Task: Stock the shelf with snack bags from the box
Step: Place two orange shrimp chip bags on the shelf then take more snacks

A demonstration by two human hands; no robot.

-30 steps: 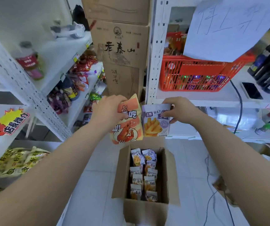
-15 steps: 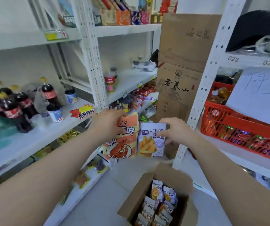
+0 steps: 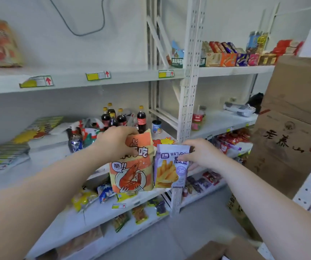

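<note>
White perforated-steel shelving (image 3: 187,102) fills the scene, tiers running from near left to far right, yellow price tags (image 3: 98,76) clipped to the upper edge. Middle tier: dark cola bottles with yellow caps (image 3: 122,117) at the back, flat packs of striped yellow-green cartons (image 3: 6,152) to the left. Lower tiers hold assorted small snack packets (image 3: 104,193). Stacked brown cardboard cartons (image 3: 293,128) stand at far right.

Left hand (image 3: 117,142) closed around the top edge of an orange crinkled snack bag printed with a red shrimp (image 3: 132,171); bag hangs upright in the air in front of the middle tier. Right hand (image 3: 205,154) pinches the upper right corner of a pale lavender snack bag showing french fries (image 3: 169,167), thumb across its front. The two bags hang side by side, edges just touching or nearly so, orange to the left.

Corner flap of an open brown cardboard box (image 3: 231,250) shows at the near bottom edge; its contents are out of view.
</note>
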